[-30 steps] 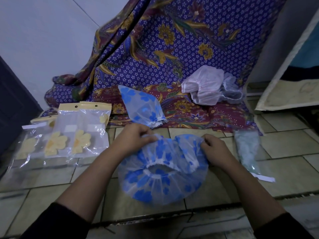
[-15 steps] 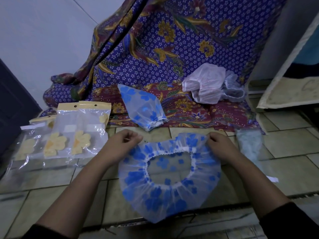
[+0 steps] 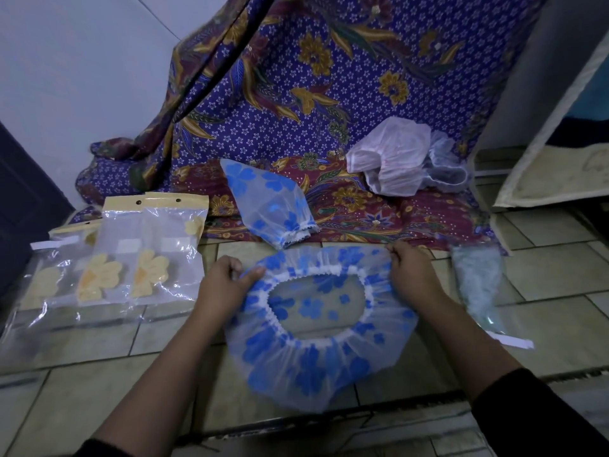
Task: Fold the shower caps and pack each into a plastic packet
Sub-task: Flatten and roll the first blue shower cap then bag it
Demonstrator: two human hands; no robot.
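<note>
A clear shower cap with blue flowers [image 3: 316, 361] is stretched wide over the tiled floor, its white elastic opening facing me. My left hand [image 3: 227, 282] pinches its left rim and my right hand [image 3: 412, 275] pinches its right rim. A second blue-flowered cap [image 3: 263, 202] lies folded on the patterned cloth just beyond. Plastic packets with yellow headers [image 3: 155, 252], holding yellow-flowered caps, lie in a row to the left.
A purple and maroon batik cloth [image 3: 329, 103] drapes down behind and onto the floor. White and clear caps [image 3: 398, 163] are heaped on it at the right. A packet with pale contents [image 3: 478, 285] lies right of my right hand. A dark door stands far left.
My hands have drawn apart and pulled the bunched cap open into a wide ring. The elastic opening now shows fully.
</note>
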